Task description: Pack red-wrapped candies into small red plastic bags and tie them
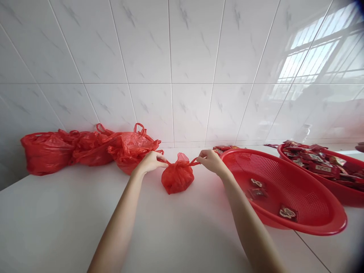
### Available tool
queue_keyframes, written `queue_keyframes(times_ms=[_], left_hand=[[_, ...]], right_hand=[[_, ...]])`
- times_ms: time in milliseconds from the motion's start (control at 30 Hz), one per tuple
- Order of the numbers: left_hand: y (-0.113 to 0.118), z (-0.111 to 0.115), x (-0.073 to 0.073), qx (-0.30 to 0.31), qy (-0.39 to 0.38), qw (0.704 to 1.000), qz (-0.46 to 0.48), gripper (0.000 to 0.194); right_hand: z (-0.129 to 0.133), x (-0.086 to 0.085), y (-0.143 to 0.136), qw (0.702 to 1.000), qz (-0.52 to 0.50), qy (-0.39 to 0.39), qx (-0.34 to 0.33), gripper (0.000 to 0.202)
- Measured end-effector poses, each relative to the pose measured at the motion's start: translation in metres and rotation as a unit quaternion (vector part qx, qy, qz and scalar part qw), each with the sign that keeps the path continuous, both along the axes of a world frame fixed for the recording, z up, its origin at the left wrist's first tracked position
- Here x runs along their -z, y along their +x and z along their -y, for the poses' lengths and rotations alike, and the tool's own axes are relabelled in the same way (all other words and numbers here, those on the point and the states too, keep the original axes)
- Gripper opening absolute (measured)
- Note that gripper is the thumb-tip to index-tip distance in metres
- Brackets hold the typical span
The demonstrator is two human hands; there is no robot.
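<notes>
A small, filled red plastic bag (176, 179) rests on the white table between my hands, its top gathered. My left hand (152, 162) pinches one of its handles and pulls it to the left. The opposite handle is stretched out to the right, gripped between the fingertips of my right hand (209, 160). What lies inside the bag does not show through clearly. Just beyond my left hand stands a larger red plastic bag (133, 146). The red perforated basket (273, 167) is close to my right forearm, with several small wrapped packets (287, 213) on its bottom.
Two more full red bags, one at the far left (45, 151) and one beside it (92, 149), line the tiled wall (150, 110). At the right, a second red basket (349, 195) is heaped with wrapped packets (324, 167). More packets (224, 148) lie behind the nearer basket.
</notes>
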State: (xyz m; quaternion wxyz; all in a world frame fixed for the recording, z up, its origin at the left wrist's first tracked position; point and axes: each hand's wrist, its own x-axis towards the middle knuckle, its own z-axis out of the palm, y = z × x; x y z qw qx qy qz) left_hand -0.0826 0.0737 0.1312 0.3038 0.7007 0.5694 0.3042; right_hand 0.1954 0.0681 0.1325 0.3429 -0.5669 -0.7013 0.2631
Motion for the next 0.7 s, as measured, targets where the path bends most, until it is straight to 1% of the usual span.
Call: queue_keyframes(times_ms=[67,133,233,300,400,500,567,600,633,700], left_hand=[[0.003,0.001,0.000,0.013,0.011,1.000,-0.016,0.023],[0.006,0.000,0.002,0.024,0.025,0.999,-0.037,0.029],[0.016,-0.001,0.008,0.039,0.045,0.996,-0.070,0.056],[0.025,-0.003,0.015,0.048,0.049,0.995,-0.076,0.070],[0.040,-0.004,0.025,0.050,0.048,0.997,-0.045,0.083],[0.050,-0.005,0.033,0.047,0.018,0.999,0.004,0.091],[0.052,-0.006,0.037,0.048,-0.007,0.998,0.031,0.091],[0.053,-0.007,0.039,0.050,-0.010,0.998,0.041,0.087],[0.053,-0.007,0.040,0.052,-0.011,0.998,0.046,0.079],[0.054,-0.008,0.043,0.062,-0.009,0.997,0.048,0.054]], right_hand=[[0.000,0.000,-0.004,0.999,-0.032,0.015,-0.009,0.013],[-0.001,0.001,-0.009,0.997,-0.064,0.029,-0.021,0.014],[-0.004,0.004,-0.015,0.993,-0.105,0.044,-0.044,0.015],[-0.005,0.006,-0.017,0.989,-0.125,0.049,-0.058,0.016],[-0.006,0.007,-0.018,0.985,-0.146,0.053,-0.071,0.018],[-0.006,0.007,-0.018,0.982,-0.159,0.054,-0.080,0.019],[-0.005,0.006,-0.018,0.981,-0.165,0.053,-0.083,0.020],[-0.004,0.006,-0.019,0.981,-0.166,0.052,-0.084,0.020],[-0.004,0.005,-0.019,0.981,-0.166,0.051,-0.083,0.020],[-0.002,0.005,-0.019,0.982,-0.162,0.048,-0.082,0.021]])
